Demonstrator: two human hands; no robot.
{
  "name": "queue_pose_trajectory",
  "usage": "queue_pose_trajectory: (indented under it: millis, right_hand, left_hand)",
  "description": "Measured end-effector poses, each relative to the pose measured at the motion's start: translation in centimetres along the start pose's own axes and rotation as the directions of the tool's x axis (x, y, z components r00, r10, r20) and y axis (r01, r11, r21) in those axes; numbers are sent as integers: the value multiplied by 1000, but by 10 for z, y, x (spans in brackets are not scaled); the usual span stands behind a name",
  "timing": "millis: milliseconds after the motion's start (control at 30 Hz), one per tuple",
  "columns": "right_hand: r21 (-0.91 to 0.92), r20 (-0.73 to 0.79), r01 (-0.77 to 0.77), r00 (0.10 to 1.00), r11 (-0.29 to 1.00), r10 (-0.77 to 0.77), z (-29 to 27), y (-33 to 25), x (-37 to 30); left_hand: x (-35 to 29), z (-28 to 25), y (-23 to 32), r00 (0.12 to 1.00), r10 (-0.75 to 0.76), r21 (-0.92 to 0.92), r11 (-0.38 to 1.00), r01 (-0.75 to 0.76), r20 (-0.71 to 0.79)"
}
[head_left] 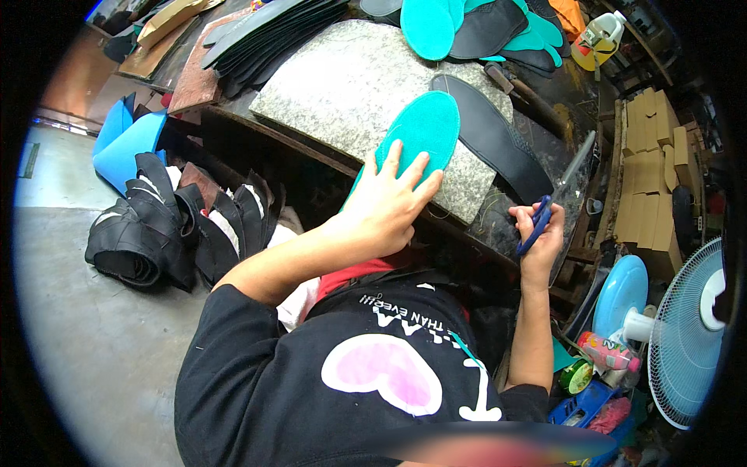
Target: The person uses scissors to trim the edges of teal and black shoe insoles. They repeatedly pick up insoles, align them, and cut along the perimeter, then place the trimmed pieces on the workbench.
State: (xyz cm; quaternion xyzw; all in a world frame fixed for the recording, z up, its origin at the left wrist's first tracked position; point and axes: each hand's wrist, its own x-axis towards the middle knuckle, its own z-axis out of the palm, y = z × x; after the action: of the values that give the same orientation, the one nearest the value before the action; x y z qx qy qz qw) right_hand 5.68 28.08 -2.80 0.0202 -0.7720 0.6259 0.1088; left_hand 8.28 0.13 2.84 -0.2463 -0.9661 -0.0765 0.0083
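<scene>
My left hand [389, 194] lies with spread fingers across a teal insole [426, 128]. The insole rests on a speckled stone slab [311, 93], its near end reaching the slab's front edge, partly hidden by the hand. In my right hand [538, 237] is a pair of scissors [572, 171], gripped by its blue handles with the blades pointing up and away to the right. The scissors are apart from the insole. A black sole [486, 128] lies on the slab just right of the insole, running over the slab's right edge.
Stacked black soles [272, 43] and teal insoles [429, 27] lie at the back, near a hammer [529, 97] and a yellow jug [597, 39]. Black strips [144, 233] are bundled at left. Boxes [644, 163] and a fan [685, 335] stand at right.
</scene>
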Motion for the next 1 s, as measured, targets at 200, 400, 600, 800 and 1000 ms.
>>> queue_pose_trajectory:
  millis: [200,400,600,800,1000]
  right_hand:
    - [-798,260,304,952,520,-159,-7,-40,44]
    - [-854,469,509,844,112,-261,14,-58,101]
    - [-849,488,519,843,101,-228,47,-59,117]
    - [-848,498,508,861,148,-100,64,-57,125]
    - [-852,475,467,879,234,-24,66,-59,127]
  left_hand:
    - [-7,1,-1,995,-84,-106,991,79,-46]
    - [-11,10,-5,961,-140,-305,950,62,-240]
    - [-17,15,-9,921,-164,-405,914,7,-354]
    - [-18,17,-12,891,-168,-431,902,-33,-421]
    - [-26,15,-19,862,-258,-597,800,-62,-436]
